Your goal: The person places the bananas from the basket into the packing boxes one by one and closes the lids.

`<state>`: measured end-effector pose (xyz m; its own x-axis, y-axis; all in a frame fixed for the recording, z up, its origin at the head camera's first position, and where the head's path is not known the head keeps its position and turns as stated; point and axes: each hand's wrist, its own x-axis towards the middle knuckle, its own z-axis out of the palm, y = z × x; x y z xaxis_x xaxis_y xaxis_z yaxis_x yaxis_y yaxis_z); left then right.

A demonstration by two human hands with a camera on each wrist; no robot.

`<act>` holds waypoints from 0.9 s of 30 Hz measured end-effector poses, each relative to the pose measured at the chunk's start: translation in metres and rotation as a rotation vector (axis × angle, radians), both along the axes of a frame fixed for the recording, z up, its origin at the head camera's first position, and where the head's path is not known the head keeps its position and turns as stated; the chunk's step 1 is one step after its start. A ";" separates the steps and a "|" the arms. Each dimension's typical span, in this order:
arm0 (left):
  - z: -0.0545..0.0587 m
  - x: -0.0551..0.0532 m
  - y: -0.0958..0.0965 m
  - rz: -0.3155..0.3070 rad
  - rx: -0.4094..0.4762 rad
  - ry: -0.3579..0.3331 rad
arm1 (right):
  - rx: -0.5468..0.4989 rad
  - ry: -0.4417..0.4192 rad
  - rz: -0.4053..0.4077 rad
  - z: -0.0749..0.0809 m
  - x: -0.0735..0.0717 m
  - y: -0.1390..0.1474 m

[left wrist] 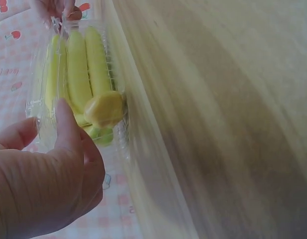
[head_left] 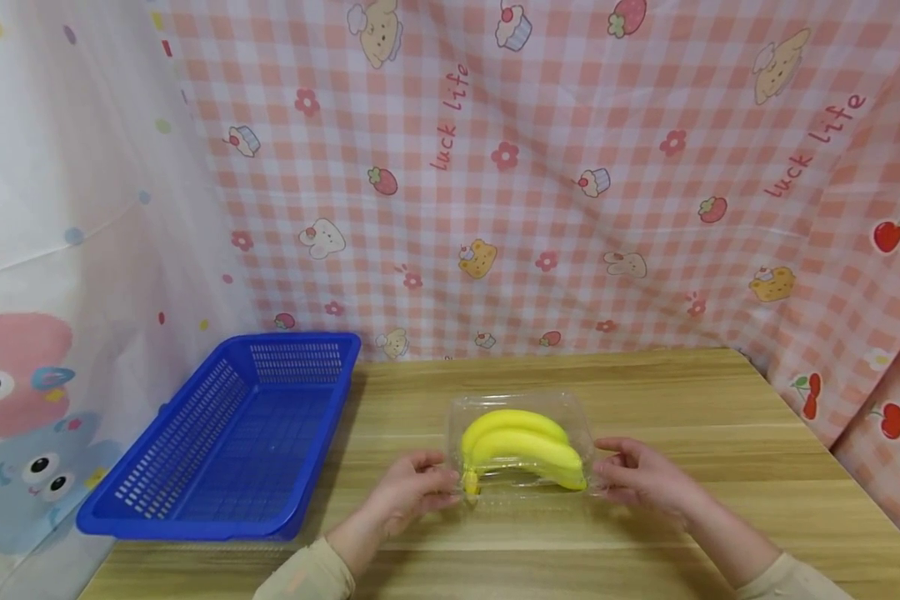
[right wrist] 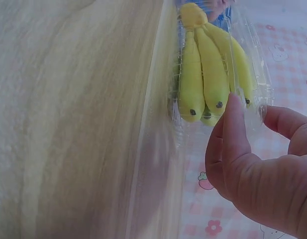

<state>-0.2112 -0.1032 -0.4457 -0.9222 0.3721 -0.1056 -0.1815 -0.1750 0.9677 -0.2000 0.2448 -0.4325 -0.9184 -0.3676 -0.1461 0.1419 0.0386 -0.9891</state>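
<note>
A bunch of yellow bananas lies inside a clear plastic clamshell box on the wooden table. At the box's left end, my left hand pinches the rim between thumb and fingers, close to the banana stem. My right hand grips the opposite end the same way, beside the dark banana tips. The lid is down over the bananas in the head view. Both wrist views show the thumbs along the rim edge, with part of the curled fingers hidden behind them.
To the left stands a blue plastic basket with slotted sides, nothing showing inside it. The wooden table reaches back to a pink checked cloth. A white patterned curtain hangs at the left.
</note>
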 end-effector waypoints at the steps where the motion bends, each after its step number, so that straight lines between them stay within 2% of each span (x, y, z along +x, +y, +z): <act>1: 0.000 0.000 0.001 0.015 -0.012 -0.012 | -0.001 0.001 0.003 0.000 0.000 0.000; 8: 0.000 0.002 0.005 0.062 -0.006 -0.057 | -0.005 0.004 0.019 0.000 0.003 -0.001; 19: -0.001 0.007 0.009 0.119 0.017 -0.076 | -0.008 0.014 0.001 -0.005 0.002 -0.002; 27: -0.002 0.008 0.010 0.139 0.015 -0.076 | -0.005 0.003 -0.026 -0.006 0.003 -0.004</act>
